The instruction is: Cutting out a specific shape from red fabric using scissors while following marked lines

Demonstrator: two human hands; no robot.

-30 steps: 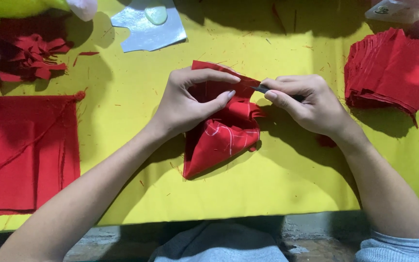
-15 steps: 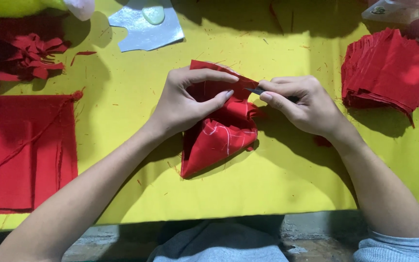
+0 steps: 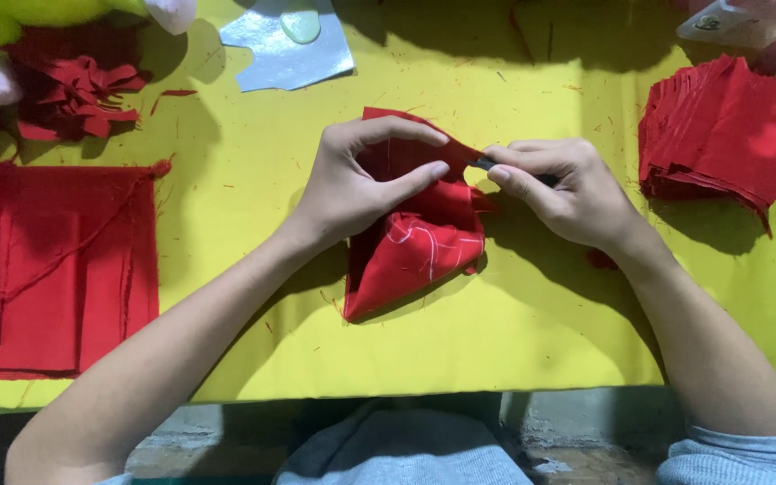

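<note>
A folded piece of red fabric (image 3: 415,247) with white chalk lines lies on the yellow table cover (image 3: 514,332) in the middle. My left hand (image 3: 361,184) pinches its upper part between thumb and fingers. My right hand (image 3: 559,189) is closed around a small dark tool (image 3: 487,164), whose tip meets the fabric's top edge beside my left fingertips. What kind of tool it is stays hidden by the fingers.
A stack of cut red fabric squares (image 3: 720,135) sits at the right. A large flat red cloth (image 3: 56,260) lies at the left edge, red scraps (image 3: 74,94) behind it. A pale blue-grey template piece (image 3: 289,45) lies at the back. Red threads are scattered around.
Both hands stay on the fabric with only slight finger shifts; the fabric has barely moved.
</note>
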